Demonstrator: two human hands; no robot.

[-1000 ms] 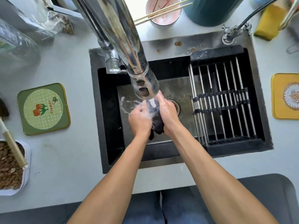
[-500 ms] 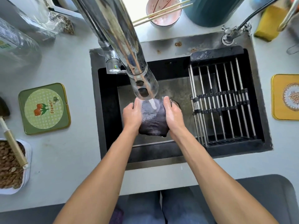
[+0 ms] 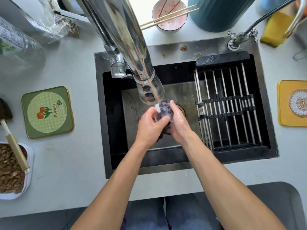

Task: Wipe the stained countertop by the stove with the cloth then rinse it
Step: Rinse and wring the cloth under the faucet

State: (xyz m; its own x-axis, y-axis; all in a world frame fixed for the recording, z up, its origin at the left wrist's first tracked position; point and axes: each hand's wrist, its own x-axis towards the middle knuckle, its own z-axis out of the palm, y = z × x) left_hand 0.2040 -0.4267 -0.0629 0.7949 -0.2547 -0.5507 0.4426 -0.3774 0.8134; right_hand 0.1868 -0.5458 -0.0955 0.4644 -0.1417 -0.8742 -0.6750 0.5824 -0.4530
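Cloth: the dark cloth [image 3: 164, 108] is bunched between both hands, over the sink [image 3: 166, 90] basin and just below the tap [image 3: 132, 52] spout; a thin stream of water [image 3: 157, 108] lands on its top; a dark fold hangs out below the palms.
Left hand: the left hand [image 3: 150, 125] sits on the left side of the cloth; its fingers are curled and its thumb pinches the wet bundle against the other hand.
Right hand: the right hand [image 3: 178, 121] cups the right side of the cloth; its fingers are curled up round the top of the cloth, fingertips close under the spout.
Hands together: the two hands touch across the cloth, near the drain [image 3: 181, 110], which shows just right of the right hand.
Edges: the drying rack [image 3: 229, 105] fills the right part of the sink, just beside the right wrist; the spout hangs right above the fingers; the front rim of the sink lies under both forearms.
Open room: the basin floor left of the hands is bare and wet; the dark left wall of the sink stands well apart from the left hand.
Counter: the grey counter [image 3: 79, 163] carries a green coaster [image 3: 47, 112] to the left of the sink and a yellow coaster [image 3: 292, 103] to the right; a bowl [image 3: 169, 15] with chopsticks [image 3: 167, 16] stands behind the sink; a tray of nuts [image 3: 10, 171] sits at the far left edge.
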